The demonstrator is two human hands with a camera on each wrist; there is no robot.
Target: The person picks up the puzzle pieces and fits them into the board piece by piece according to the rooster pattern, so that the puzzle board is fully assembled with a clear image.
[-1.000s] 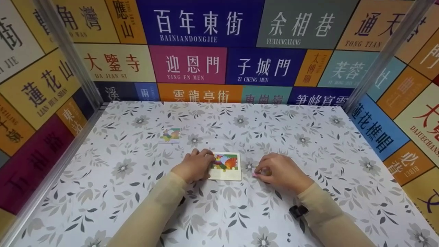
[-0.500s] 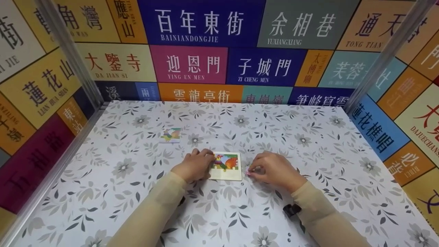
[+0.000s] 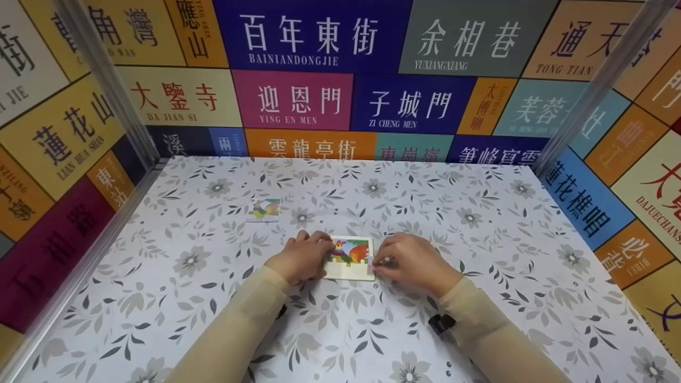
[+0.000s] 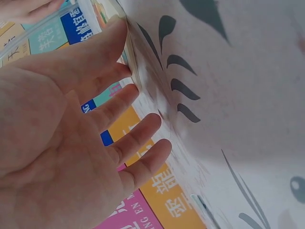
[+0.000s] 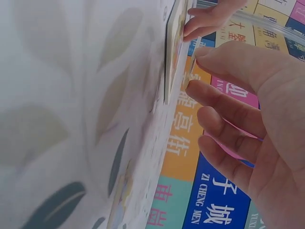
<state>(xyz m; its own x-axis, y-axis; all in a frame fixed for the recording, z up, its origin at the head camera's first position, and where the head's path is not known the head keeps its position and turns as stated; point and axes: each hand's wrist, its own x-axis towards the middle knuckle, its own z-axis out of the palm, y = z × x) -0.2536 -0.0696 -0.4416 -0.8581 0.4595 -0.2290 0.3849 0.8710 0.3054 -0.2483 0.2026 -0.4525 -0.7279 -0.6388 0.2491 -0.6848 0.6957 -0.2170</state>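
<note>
Puzzle piece [image 3: 371,267] and right hand [image 3: 412,261] have neared the board [image 3: 345,272].

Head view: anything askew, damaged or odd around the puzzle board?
Nothing stands out. The puzzle board has a bare lower strip, but that reads as unfinished rather than broken; the right hand pinches a small piece by its right edge.

Puzzle piece [image 5: 192,64] all but hidden in the right grip [image 3: 412,260]

It shows only as a thin sliver, its print unreadable. The left grip [image 3: 300,258] covers the left end of the puzzle board [image 3: 348,271], which both wrist views cut off at the top. Both sleeves [image 3: 229,324] run out below the head view. A flat thing [image 5: 120,200] at the right wrist view's bottom edge blurs beyond naming.
</note>
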